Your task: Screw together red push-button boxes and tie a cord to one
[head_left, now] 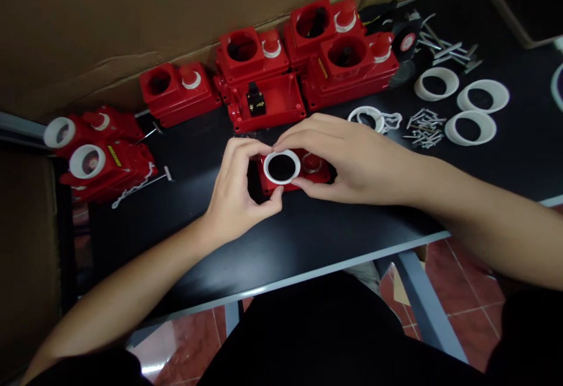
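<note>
Both hands close around one white ring (266, 169), thumbs at its near edge and fingers at its far edge; the left hand (244, 183) curls in from the left and the right hand (347, 160) from the right, a narrow, shared hold that probably keeps the ring level and leaves its dark opening uncovered; the ring sits over one end of a small red housing (319, 176) on the black bench (211, 268), directly in front of the person; whether it is seated or only resting there is hard to tell, since the fingers hide much of the rim.

More red housings (250, 66) line the cardboard (109, 22) behind, which seems to leave the front for working; two ringed housings (116, 166) stand at far left; spare rings (470, 141), a pile of screws (424, 131) and longer metal pieces (453, 51) lie to the right, presumably for easy reach.
</note>
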Action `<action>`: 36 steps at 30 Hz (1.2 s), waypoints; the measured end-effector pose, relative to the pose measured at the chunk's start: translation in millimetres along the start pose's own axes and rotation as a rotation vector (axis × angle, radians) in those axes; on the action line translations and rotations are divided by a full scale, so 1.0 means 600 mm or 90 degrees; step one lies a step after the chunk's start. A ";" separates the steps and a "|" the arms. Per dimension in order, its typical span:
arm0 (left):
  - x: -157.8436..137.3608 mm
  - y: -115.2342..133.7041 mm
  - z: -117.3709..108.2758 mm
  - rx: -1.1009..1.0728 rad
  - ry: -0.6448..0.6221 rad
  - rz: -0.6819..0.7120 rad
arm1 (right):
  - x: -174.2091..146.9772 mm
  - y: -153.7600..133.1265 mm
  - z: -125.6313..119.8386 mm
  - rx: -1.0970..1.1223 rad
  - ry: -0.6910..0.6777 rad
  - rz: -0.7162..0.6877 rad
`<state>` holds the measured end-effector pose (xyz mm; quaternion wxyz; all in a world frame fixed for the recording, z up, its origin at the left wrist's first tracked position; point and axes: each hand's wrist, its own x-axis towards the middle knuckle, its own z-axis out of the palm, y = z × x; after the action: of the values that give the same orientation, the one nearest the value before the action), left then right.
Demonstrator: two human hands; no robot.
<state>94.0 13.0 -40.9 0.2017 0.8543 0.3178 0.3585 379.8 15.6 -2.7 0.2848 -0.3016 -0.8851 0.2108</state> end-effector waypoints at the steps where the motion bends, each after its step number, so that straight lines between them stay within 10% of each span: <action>1: 0.000 0.000 0.000 0.001 0.000 0.001 | 0.000 0.001 0.002 0.002 0.005 0.007; 36: 0.001 0.000 -0.001 -0.019 0.000 0.010 | -0.004 0.001 0.012 -0.009 0.013 -0.022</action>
<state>94.1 13.4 -40.0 0.2115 0.8536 0.3056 0.3651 377.2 12.9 -9.1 0.2954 -0.2902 -0.8887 0.1967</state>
